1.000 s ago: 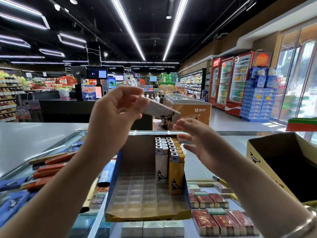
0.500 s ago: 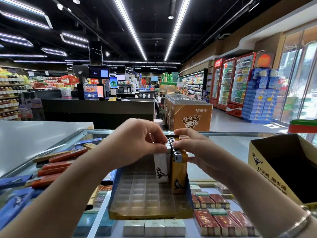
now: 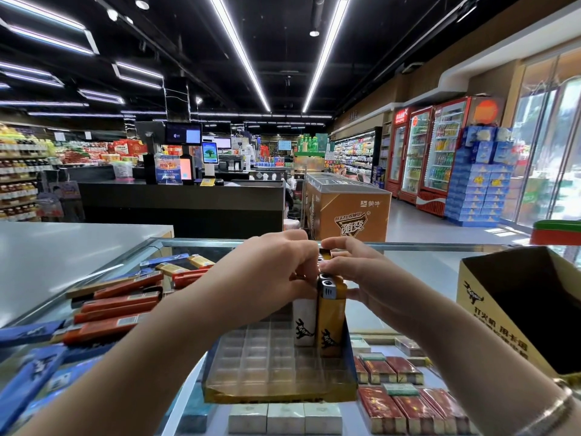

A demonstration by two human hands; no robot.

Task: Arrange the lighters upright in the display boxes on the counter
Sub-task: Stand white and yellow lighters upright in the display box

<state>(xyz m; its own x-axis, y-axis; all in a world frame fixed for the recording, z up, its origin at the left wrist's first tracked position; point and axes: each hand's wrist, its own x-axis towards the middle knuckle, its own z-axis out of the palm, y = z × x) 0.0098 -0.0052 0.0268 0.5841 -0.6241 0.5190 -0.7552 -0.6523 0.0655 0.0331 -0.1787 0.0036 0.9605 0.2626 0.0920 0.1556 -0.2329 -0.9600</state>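
Hands are meeting over lighters (image 3: 319, 319) standing upright at the tray's (image 3: 276, 382) far right: left hand (image 3: 276, 269) is pinching their tops, right hand (image 3: 355, 272) is curling round the yellow row.

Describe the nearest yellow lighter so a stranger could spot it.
Find the glass counter, then the display box with the clear grid tray between both hands. The yellow lighter stands upright at the right row's front, beside a white lighter.
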